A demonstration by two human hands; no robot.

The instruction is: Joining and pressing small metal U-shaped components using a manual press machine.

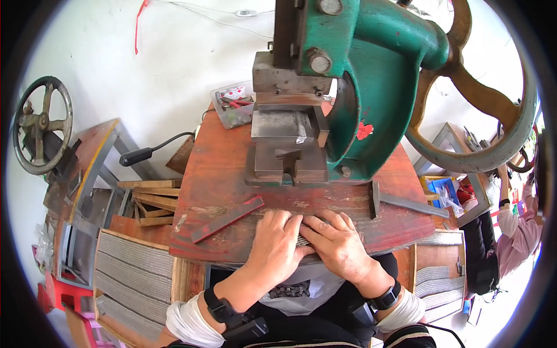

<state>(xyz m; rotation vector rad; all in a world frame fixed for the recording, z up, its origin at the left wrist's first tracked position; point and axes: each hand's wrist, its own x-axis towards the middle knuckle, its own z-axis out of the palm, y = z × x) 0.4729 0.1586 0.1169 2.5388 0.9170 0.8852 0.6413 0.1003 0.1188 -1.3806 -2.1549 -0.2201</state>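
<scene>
Both my hands are together at the near edge of the red-brown wooden table (325, 200). My left hand (275, 240) and my right hand (339, 246) have curled fingers, closed around a narrow ridged grey metal strip (301, 239) that shows only in the gap between them. Below them, over my lap, a white plastic bag (319, 288) holds small dark metal pieces (290, 289). Beyond my hands stands a green hand press (386, 87) with a steel die (281, 124) under its ram. A red-edged bar (227, 219) lies left of my hands.
A flat steel bar (413, 205) and a short dark bar (374, 200) lie at right. Wooden trays with ridged strips flank me, left (173, 264) and right (412, 267). The press's big handwheel (432, 153) overhangs the right side. Another person (516, 243) is at far right.
</scene>
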